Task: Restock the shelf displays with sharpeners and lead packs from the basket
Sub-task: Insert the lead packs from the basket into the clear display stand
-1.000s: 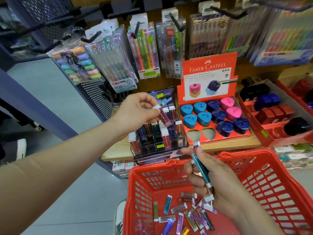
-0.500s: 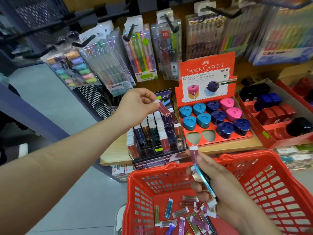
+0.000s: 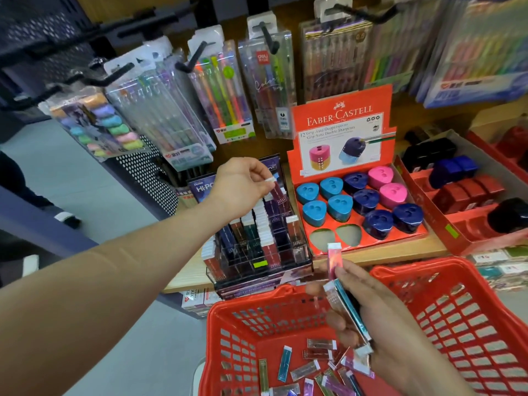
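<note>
Rack [image 3: 257, 252] part-filled, basket [image 3: 471, 310] strewn with packs [image 3: 314, 367]
My left hand [image 3: 240, 187] pinches one pack [image 3: 275, 187]; my right hand [image 3: 385, 338] grips a bundle [image 3: 345, 307].

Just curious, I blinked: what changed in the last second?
The left hand, pinching a dark red lead pack, lowered it towards the back row of the lead rack. The right hand slid a pink pack up out of its bundle. The basket and sharpeners stayed put.
</note>
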Motion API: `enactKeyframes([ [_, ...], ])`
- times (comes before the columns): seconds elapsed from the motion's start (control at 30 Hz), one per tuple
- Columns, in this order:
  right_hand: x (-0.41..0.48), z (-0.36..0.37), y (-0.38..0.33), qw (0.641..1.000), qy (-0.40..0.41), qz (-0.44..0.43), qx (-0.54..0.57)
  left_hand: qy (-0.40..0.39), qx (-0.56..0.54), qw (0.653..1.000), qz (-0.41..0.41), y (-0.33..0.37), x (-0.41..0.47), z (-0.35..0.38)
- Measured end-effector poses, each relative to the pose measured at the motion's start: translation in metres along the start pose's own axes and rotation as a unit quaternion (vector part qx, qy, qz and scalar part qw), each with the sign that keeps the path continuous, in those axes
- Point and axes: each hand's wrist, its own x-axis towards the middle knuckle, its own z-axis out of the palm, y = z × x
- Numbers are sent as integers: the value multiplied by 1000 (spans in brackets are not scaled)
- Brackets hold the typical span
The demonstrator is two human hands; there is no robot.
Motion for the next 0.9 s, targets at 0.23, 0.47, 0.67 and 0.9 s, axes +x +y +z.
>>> enactKeyframes([
  [0.23, 2, -2, -6, 1000, 3, -15, -4, 13, 221, 962, 157, -6, -2, 19],
  [0.47, -1, 1, -15, 995, -6, -49, -87, 5, 331, 922, 202, -5, 2, 27],
  [0.67, -3, 5, -19, 992, -3, -75, -97, -6, 291, 940, 178, 23, -7, 10],
  [0.9, -5, 11, -26, 986, -4, -116, -123, -292, -22, 949, 116, 70, -58, -6],
])
